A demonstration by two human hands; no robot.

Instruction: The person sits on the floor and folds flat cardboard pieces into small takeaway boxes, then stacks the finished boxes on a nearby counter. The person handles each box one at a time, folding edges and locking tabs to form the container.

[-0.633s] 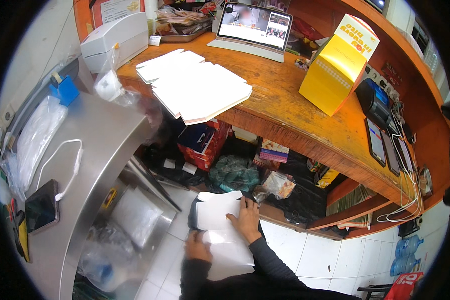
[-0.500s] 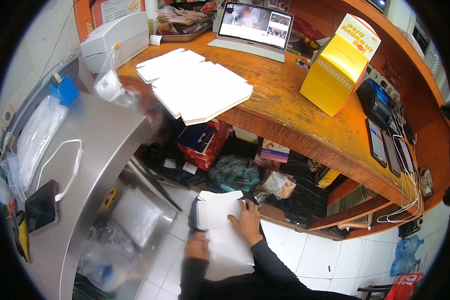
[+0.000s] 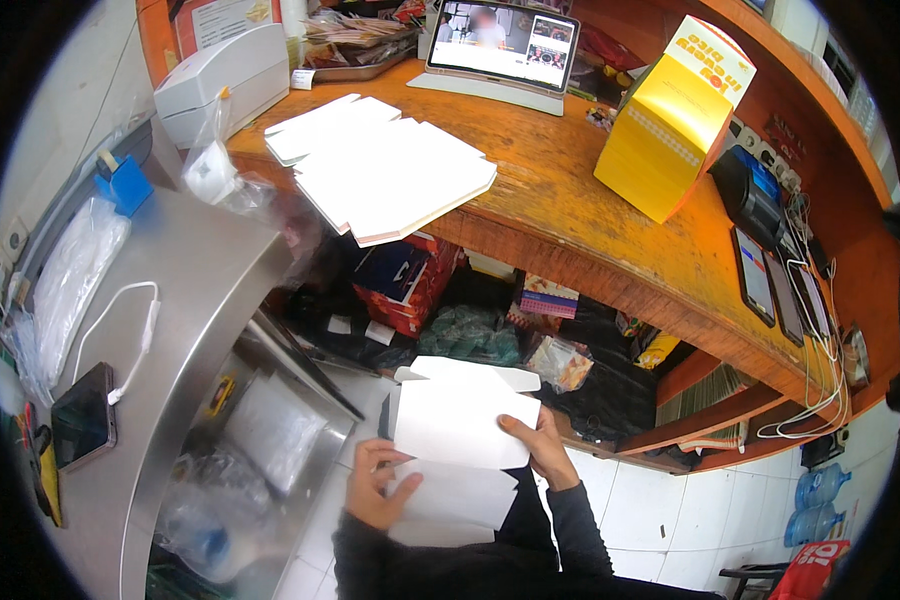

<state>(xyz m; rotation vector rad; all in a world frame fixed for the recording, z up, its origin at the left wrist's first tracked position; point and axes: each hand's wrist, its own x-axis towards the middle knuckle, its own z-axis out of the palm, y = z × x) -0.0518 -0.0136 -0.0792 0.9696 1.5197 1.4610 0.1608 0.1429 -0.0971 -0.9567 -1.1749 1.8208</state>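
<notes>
A white cardboard box blank [image 3: 462,412] is spread over my lap, with a crease across its middle and cut flaps at its far edge. My right hand [image 3: 542,447] grips its right edge, thumb on top and the other fingers hidden underneath. At the left side, my left hand [image 3: 378,488] has its fingers bent around the edge near the crease, with the thumb on the lower panel. On the wooden desk [image 3: 560,190] ahead lies a stack of similar flat white blanks [image 3: 400,180].
A yellow box [image 3: 660,135] stands at the desk's right, near several phones [image 3: 753,275] and cables. Behind the blanks are a tablet [image 3: 500,45] and a white printer [image 3: 220,80]. A steel counter [image 3: 185,290] runs along my left. Bags and boxes fill the space under the desk.
The blank has turned and opened wider, its upper panel now broader in view. My right hand moved from the panel's top to its right edge; my left hand shifted slightly left and its fingers spread.
</notes>
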